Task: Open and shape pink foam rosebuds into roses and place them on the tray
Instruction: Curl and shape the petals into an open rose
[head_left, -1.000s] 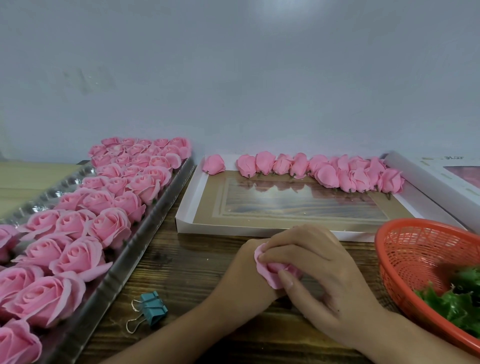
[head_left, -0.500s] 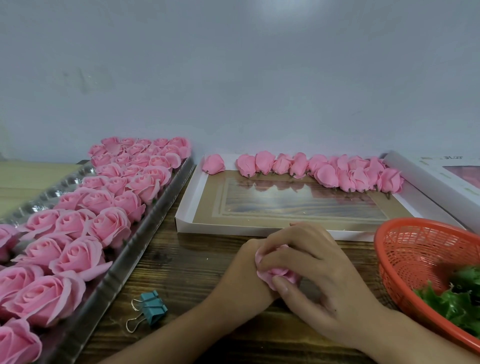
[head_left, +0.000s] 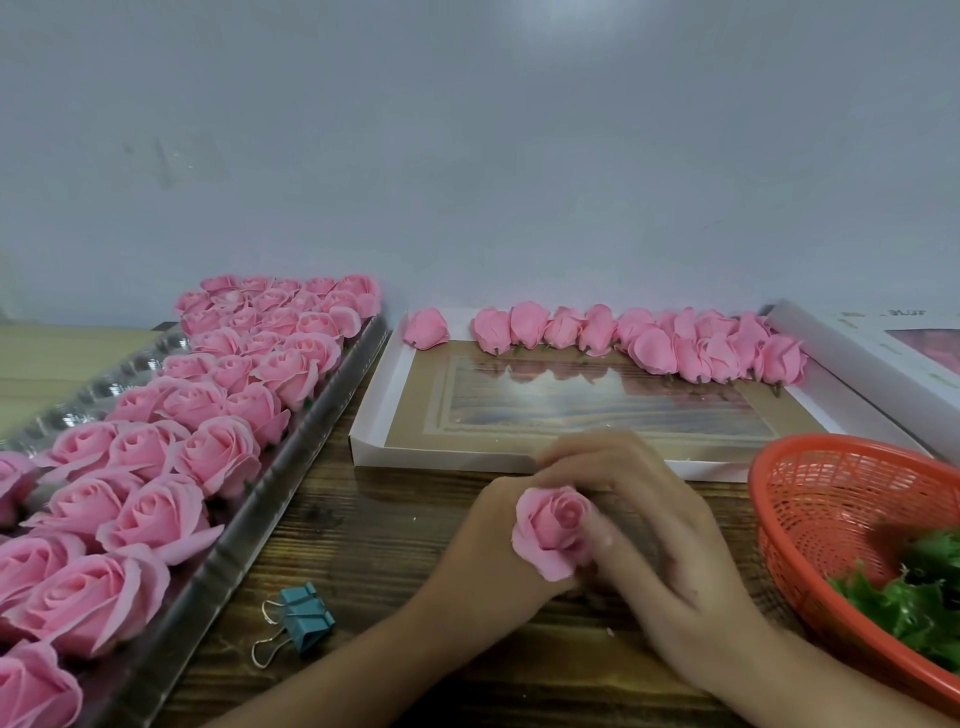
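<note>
— Wood nearest the camera, is that what you've got?
— Yes. On my feed a dark, grainy wooden tabletop fills the foreground. A teal binder clip lies on it close in, just beside the long silver tray that runs away along the left.
— And the tray's load?
— Rows of opened pink roses, packed petal to petal. On the right, an orange mesh basket sits near, with green leaves in it.
— Farther back?
— A shallow white box lies flat behind the hands. A row of closed rosebuds lines its far edge, with a single bud apart at the left end. Another white box sits at the right edge. Behind it all is a plain grey wall.
— Now the hands.
— Both forearms come in from the bottom and meet over the middle of the tabletop. The left hand shows me its back and grips a half-opened rose from the left, its fingers hidden behind the bloom. The right hand curls round the rose from the right, thumb against the outer petals and fingers arched over the far side. That hand is blurred, so I can't tell how many fingers touch.
— So where is that rose?
— In both hands, between tray and basket, in front of the shallow box.
</note>
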